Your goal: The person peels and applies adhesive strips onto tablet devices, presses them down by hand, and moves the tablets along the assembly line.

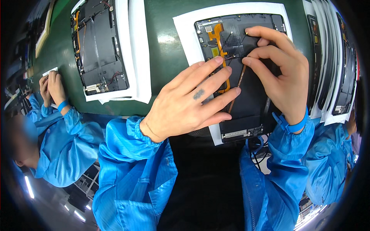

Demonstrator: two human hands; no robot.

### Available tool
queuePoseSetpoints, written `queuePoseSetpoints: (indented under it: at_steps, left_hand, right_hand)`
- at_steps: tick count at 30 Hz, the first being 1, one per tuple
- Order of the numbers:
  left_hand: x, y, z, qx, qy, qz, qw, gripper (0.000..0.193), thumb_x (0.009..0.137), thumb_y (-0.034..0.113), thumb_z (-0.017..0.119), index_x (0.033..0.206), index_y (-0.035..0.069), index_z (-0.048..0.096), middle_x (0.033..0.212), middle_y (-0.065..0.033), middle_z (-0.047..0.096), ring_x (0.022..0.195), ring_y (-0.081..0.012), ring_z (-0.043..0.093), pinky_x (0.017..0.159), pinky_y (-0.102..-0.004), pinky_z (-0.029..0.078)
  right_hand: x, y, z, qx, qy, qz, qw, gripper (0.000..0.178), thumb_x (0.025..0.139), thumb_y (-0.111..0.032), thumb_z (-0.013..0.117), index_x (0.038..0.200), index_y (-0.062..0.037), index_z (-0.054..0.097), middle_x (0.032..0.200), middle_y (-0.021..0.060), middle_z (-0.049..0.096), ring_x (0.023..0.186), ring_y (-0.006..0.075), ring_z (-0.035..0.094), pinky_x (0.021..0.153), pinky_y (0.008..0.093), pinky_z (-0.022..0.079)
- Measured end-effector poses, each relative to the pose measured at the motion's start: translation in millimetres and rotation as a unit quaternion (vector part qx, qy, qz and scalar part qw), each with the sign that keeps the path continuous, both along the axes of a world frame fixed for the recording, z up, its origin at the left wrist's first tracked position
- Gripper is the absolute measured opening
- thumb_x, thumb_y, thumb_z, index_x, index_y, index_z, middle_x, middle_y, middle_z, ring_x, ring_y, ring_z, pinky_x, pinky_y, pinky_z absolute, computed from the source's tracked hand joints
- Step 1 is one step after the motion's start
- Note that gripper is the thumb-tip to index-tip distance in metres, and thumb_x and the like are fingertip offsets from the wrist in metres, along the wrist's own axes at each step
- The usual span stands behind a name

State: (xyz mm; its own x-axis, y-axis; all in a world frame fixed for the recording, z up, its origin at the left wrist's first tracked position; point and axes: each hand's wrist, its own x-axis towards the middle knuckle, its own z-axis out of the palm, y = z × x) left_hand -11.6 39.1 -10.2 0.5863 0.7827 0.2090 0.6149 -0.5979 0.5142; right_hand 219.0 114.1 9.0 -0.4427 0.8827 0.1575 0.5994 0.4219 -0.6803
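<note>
Person's two hands worked on an open tablet chassis lying back-up on a white foam sheet on the green counter, centre-right and near the person. Left hand lay flat, fingers spread and extended over the middle of the chassis, pressing down on the orange flex cable; no closed grip, holding nothing, just pinning. Right hand was curled, index and thumb tips pinched close at a thin black wire near the far end of the board; whether the wire was actually clamped between the tips I could not tell, the fingers hid it. Step in hand looked like routing or seating the thin wire beside the flex while the other hand steadied the parts. Next move would probably call for fine fingertip pressure along the wire's path, keeping the flex flat and untwisted. The chassis's long axis ran near-to-far, tilted slightly, with its connector strip at the near end and camera-side parts at the far end. A second open tablet chassis sat on its own foam sheet to the far left, and more stacked at the right edge. A co-worker's hands in blue sleeves worked at the far left
</note>
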Motion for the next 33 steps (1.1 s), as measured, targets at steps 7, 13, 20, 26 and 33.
queuePoseSetpoints:
  at_steps: [7, 13, 20, 26, 33]
  left_hand:
    - [3.3, 2.2, 0.5, 0.027, 0.025, 0.012, 0.999, 0.053, 0.078, 0.053, 0.077, 0.122, 0.023, 0.076, 0.13, -0.0075, 0.063, 0.128, -0.0315, 0.061, 0.099, -0.0441, 0.056]
    - [11.4, 6.2, 4.4, 0.056, 0.057, 0.021, 0.997, 0.051, 0.08, 0.05, 0.077, 0.122, 0.022, 0.075, 0.125, -0.0066, 0.062, 0.121, -0.029, 0.063, 0.095, -0.0419, 0.054]
    - [15.0, 4.4, 7.6, 0.018, 0.079, 0.038, 0.996, 0.053, 0.08, 0.052, 0.078, 0.125, 0.023, 0.075, 0.135, -0.0117, 0.055, 0.125, -0.0341, 0.057, 0.1, -0.047, 0.049]
    - [13.4, 12.4, 4.9, 0.0, 0.044, 0.074, 0.996, 0.066, 0.071, 0.061, 0.081, 0.128, 0.029, 0.073, 0.148, -0.0193, 0.048, 0.133, -0.0432, 0.048, 0.107, -0.0534, 0.044]
    - [8.4, 19.5, 11.8, 0.0, 0.067, 0.071, 0.995, 0.069, 0.073, 0.061, 0.081, 0.133, 0.029, 0.071, 0.145, -0.0183, 0.049, 0.134, -0.0425, 0.048, 0.107, -0.0517, 0.045]
  right_hand:
    - [0.6, 3.3, -2.6, -0.003, 0.006, 0.006, 1.0, 0.009, 0.079, 0.004, 0.078, 0.083, 0.0049, 0.07, 0.118, 0.0095, 0.071, 0.083, 0.0169, 0.058, 0.075, 0.0284, 0.05]
    - [-0.2, 2.1, -1.5, -0.008, 0.005, -0.002, 1.0, 0.009, 0.079, 0.004, 0.078, 0.083, 0.0049, 0.07, 0.118, 0.0098, 0.071, 0.082, 0.0162, 0.058, 0.075, 0.0281, 0.05]
    - [-0.6, 1.1, -1.0, -0.009, 0.004, -0.005, 1.0, 0.009, 0.079, 0.004, 0.078, 0.083, 0.0043, 0.07, 0.118, 0.0092, 0.071, 0.083, 0.0161, 0.059, 0.075, 0.0281, 0.05]
    - [-1.4, 2.0, -0.6, 0.013, -0.002, -0.013, 1.0, 0.008, 0.079, 0.002, 0.079, 0.083, 0.0029, 0.071, 0.117, 0.008, 0.072, 0.083, 0.0156, 0.059, 0.073, 0.0279, 0.05]
    - [7.2, 3.6, 4.4, 0.003, 0.045, -0.067, 0.997, 0.01, 0.082, 0.002, 0.077, 0.092, 0.0025, 0.074, 0.113, 0.0101, 0.072, 0.08, 0.0178, 0.068, 0.067, 0.0278, 0.052]
